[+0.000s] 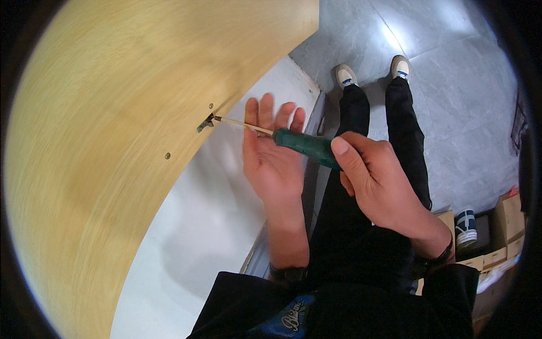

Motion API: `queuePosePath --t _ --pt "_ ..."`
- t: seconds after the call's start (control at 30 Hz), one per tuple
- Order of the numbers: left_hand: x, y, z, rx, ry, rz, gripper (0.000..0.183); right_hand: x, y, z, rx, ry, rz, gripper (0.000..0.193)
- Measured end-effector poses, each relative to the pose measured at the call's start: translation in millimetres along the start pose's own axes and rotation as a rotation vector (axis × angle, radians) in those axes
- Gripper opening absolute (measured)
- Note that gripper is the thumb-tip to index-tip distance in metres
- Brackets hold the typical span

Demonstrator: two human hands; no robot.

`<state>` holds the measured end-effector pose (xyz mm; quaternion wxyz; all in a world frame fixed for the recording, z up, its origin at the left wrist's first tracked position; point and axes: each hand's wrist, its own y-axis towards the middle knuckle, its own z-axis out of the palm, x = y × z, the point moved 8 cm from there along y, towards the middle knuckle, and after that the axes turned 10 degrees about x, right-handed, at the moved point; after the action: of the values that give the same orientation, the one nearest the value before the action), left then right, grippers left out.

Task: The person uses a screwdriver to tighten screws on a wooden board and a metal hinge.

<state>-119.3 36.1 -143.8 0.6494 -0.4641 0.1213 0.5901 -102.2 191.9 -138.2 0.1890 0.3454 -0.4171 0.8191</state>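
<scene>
My right hand (379, 179) is closed round the end of a screwdriver's dark green handle (306, 148). The screwdriver's thin metal shaft (248, 125) points left, its tip at a small dark metal fitting (206, 122) on the edge of a wooden panel (113, 101). One screw (211, 105) sits just above the fitting and another screw (167, 156) below it to the left. Beneath the shaft, palm up with fingers spread, is my left hand (275, 155). It grips nothing; whether the thumb or fingers touch the shaft, I cannot tell.
A white surface (186, 243) lies below the curved-looking panel edge. Grey tiled floor (463, 118) stretches to the right, under my legs and shoes (401, 68). At the lower right are cardboard boxes (508, 220) and a dark blue and white cylindrical container (466, 229).
</scene>
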Motion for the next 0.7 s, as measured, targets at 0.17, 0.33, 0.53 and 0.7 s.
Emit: queuePosePath --t 0.17,0.33,0.53,0.7 --pt "3 1 5 0.132 0.095 -0.009 0.033 7 -1 0 -0.040 0.015 -0.029 0.026" --pt "10 0 20 0.154 -0.037 -0.021 0.047 5 0 -6 -0.037 0.034 0.042 0.032" --pt "9 -11 7 0.209 0.353 0.005 0.058 15 -4 -3 -0.094 0.022 -0.039 0.030" --pt "8 -14 11 0.057 0.212 -0.008 0.054 9 1 1 -0.088 -0.037 -0.051 0.032"
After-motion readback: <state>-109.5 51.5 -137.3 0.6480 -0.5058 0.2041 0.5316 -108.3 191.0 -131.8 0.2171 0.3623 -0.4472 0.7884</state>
